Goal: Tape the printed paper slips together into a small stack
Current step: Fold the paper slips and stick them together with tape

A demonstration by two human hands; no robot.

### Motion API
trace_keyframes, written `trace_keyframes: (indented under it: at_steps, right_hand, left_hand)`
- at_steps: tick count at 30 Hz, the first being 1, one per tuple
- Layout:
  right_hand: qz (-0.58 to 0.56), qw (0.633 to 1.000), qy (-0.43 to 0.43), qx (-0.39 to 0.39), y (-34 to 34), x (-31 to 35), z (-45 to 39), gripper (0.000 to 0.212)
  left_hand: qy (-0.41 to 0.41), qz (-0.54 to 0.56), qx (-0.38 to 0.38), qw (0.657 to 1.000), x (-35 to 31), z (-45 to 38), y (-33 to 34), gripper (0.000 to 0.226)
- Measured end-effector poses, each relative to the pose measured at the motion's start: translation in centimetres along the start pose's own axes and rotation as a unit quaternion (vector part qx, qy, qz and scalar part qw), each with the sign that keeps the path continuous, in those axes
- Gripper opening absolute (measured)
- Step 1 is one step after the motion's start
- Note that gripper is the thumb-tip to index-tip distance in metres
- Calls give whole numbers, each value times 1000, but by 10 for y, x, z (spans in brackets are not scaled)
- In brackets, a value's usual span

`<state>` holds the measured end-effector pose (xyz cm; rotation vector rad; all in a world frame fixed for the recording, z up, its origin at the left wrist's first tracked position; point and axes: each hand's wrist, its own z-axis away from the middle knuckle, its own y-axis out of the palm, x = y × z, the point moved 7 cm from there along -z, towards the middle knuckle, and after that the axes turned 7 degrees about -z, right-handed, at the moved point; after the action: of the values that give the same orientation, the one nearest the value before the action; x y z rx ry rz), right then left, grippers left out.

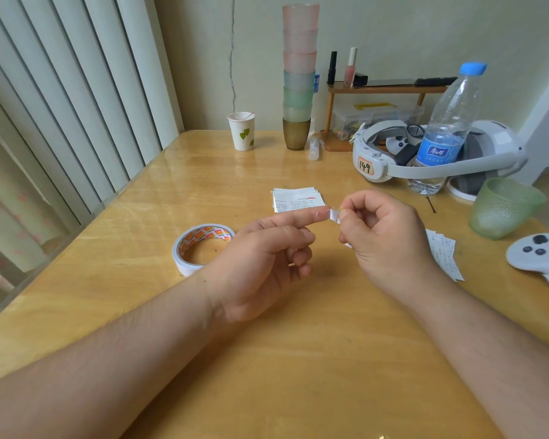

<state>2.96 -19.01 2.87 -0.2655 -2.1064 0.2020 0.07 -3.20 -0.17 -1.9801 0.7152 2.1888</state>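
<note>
A small stack of printed paper slips [298, 199] lies on the wooden table [267, 359], just beyond my hands. More slips [445, 253] lie to the right, partly hidden under my right wrist. A roll of double-sided tape [200, 247] sits left of my left hand. My left hand [267, 264] is held above the table with its index finger stretched out, and a small white piece of tape [334, 215] is stuck at the fingertip. My right hand [384, 232] pinches that piece between thumb and index finger.
A green cup [504, 207] and a white controller [539, 255] sit at the right. Behind stand a water bottle [447, 128], a white headset [431, 153], a tall stack of cups [298, 74], a paper cup [242, 130] and a small wooden shelf [384, 90]. Vertical blinds [61, 106] hang at left.
</note>
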Motion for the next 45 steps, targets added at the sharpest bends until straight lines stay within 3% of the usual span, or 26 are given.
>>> trace_keyframes:
  at_steps: [3, 5, 11, 16, 25, 33, 45]
  right_hand:
    - [62, 997, -31, 13, -5, 4, -2, 9]
    - [115, 992, -52, 10, -15, 5, -7, 22]
    - [259, 959, 13, 112, -36, -36, -18, 14]
    - [334, 929, 21, 156, -26, -56, -19, 23]
    - [303, 944, 33, 122, -21, -47, -20, 35]
    - [280, 949, 42, 140, -11, -45, -18, 41]
    - [295, 947, 21, 126, -16, -49, -21, 17]
  left_hand:
    - [-6, 15, -6, 1000, -1, 0, -2, 37]
    - [-13, 26, -15, 999, -1, 0, -5, 37]
    - [-20, 27, -26, 999, 0, -2, -9, 36]
    - [-24, 8, -26, 999, 4, -4, -11, 35]
    - [-26, 2, -22, 999, 7, -6, -11, 27]
    - [-30, 2, -23, 999, 8, -7, -12, 25]
    - [-25, 3, -13, 1000, 8, -7, -10, 26]
